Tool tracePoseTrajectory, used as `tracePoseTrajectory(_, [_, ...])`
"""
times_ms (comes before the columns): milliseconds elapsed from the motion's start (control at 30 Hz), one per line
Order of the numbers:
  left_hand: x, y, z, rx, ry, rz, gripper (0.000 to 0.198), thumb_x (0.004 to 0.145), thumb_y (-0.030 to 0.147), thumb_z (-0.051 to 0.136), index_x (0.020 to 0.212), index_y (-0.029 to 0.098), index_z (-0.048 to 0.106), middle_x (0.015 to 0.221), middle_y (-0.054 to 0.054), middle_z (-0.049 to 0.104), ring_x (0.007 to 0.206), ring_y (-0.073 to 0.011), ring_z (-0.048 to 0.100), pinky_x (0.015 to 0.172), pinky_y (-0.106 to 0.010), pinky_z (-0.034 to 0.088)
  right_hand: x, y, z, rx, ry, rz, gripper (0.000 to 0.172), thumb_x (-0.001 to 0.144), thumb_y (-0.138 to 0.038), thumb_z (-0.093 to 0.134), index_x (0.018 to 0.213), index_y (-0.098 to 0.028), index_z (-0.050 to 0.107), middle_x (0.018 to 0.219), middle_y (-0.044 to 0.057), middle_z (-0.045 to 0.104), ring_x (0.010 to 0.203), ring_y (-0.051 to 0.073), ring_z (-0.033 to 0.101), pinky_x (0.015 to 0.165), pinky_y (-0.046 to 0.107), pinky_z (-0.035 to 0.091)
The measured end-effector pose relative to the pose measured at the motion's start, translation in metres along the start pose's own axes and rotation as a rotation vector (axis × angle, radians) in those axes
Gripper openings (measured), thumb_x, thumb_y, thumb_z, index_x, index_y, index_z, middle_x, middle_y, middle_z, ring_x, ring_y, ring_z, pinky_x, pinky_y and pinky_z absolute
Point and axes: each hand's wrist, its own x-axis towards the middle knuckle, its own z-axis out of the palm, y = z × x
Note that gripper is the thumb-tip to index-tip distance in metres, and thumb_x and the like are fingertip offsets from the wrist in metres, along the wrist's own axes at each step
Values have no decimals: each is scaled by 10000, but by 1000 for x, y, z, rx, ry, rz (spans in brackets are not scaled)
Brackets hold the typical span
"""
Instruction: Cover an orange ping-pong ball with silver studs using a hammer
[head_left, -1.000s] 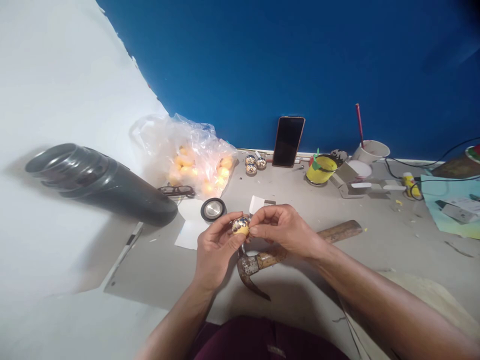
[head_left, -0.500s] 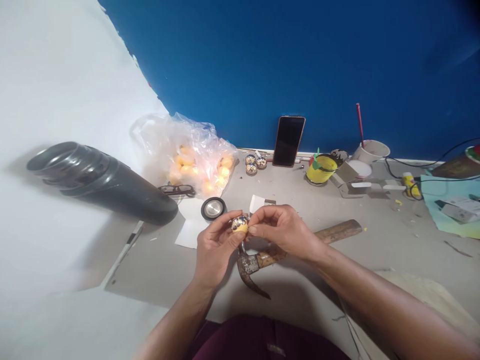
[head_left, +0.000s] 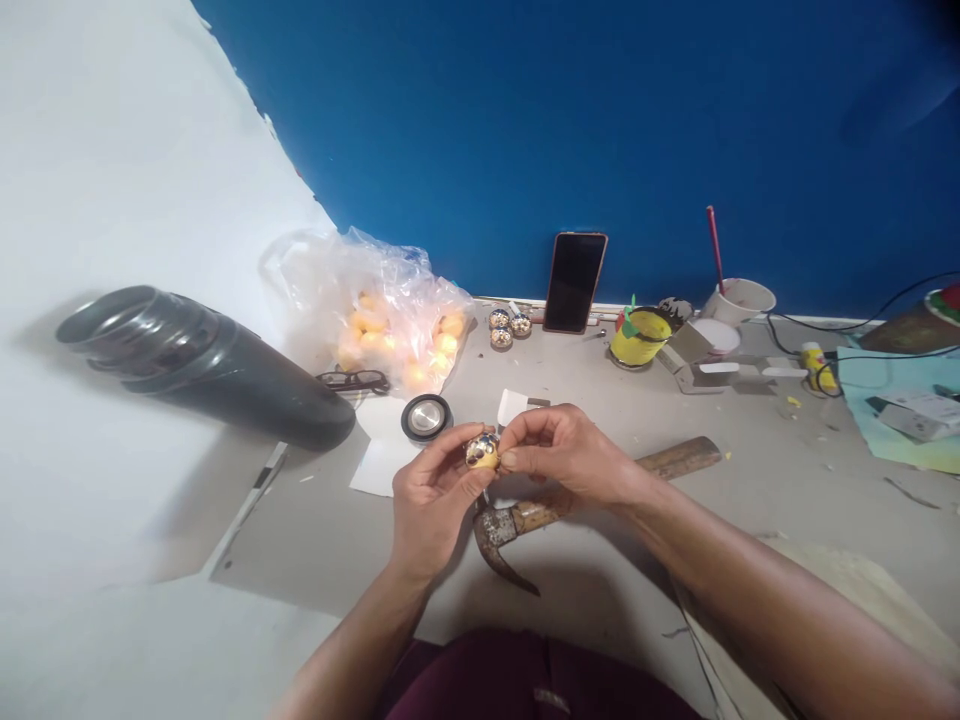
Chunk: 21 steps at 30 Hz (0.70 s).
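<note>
Just below the centre of the frame, a small yellow ball (head_left: pixel 482 452), round and partly covered with shiny mirror-like chips, is held above the grey worktop (head_left: pixel 337 540). The grip of the left hand (head_left: pixel 431 500) is closed round its lower left side, thumb and fingers curled. The grip of the right hand (head_left: pixel 566 455) is pinched tight against its right side. Directly beneath the hands, a hammer (head_left: pixel 525 520) with a rusty curved claw and a worn wooden handle is laid flat. A crinkled clear plastic bag (head_left: pixel 375 310) of yellow balls is seen at upper left of centre, beside a smooth dark grey pipe (head_left: pixel 210 365).
</note>
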Motion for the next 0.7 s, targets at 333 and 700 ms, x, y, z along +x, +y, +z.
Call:
tracePoseTrajectory(333, [-2, 2, -4, 180, -110, -19, 326, 764, 290, 830, 1081, 216, 804, 1093, -80, 768, 881, -215, 733, 749, -282, 610, -3, -19, -13, -180, -80, 103, 111, 659, -250, 780, 707, -159, 738, 667, -9, 682, 627, 112, 558, 623, 239, 438])
tracePoseTrajectory(700, [3, 13, -2, 69, -240, -231, 353, 730, 295, 849, 1062, 181, 813, 703, -29, 727, 548, -124, 619, 571, -241, 544, -5, -20, -15, -329, -132, 74, 90, 720, -240, 747, 738, -153, 742, 703, 0, 710, 626, 105, 562, 571, 218, 400])
